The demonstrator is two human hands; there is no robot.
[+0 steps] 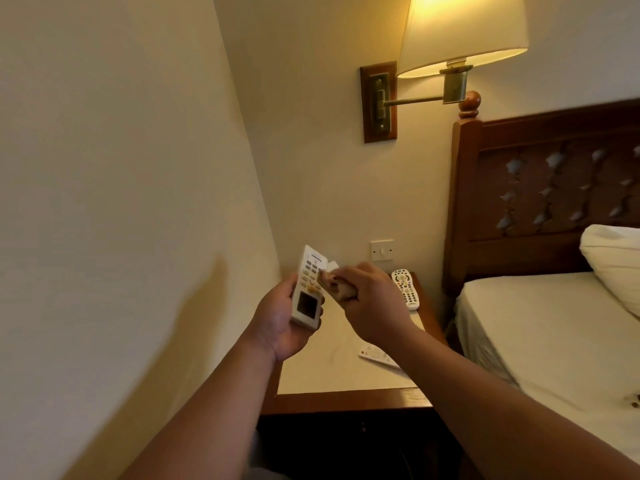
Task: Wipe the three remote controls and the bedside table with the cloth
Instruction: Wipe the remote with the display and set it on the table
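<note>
My left hand (pixel 277 317) holds a white air-conditioner remote (pixel 308 289) upright above the bedside table (pixel 332 372), its small screen toward me. My right hand (pixel 370 299) is closed on a bunched pale cloth (pixel 337 285) and presses it against the remote's buttons. A second white remote (pixel 406 289) with coloured buttons lies at the table's far right, near the wall. A third white remote (pixel 377 356) lies flat on the table under my right forearm, partly hidden by it.
The table stands in a corner between the left wall and a wooden headboard (pixel 540 188). The bed (pixel 554 334) with a white pillow (pixel 616 265) is on the right. A lit wall lamp (pixel 460 36) hangs above; a wall switch (pixel 382 250) sits behind the table.
</note>
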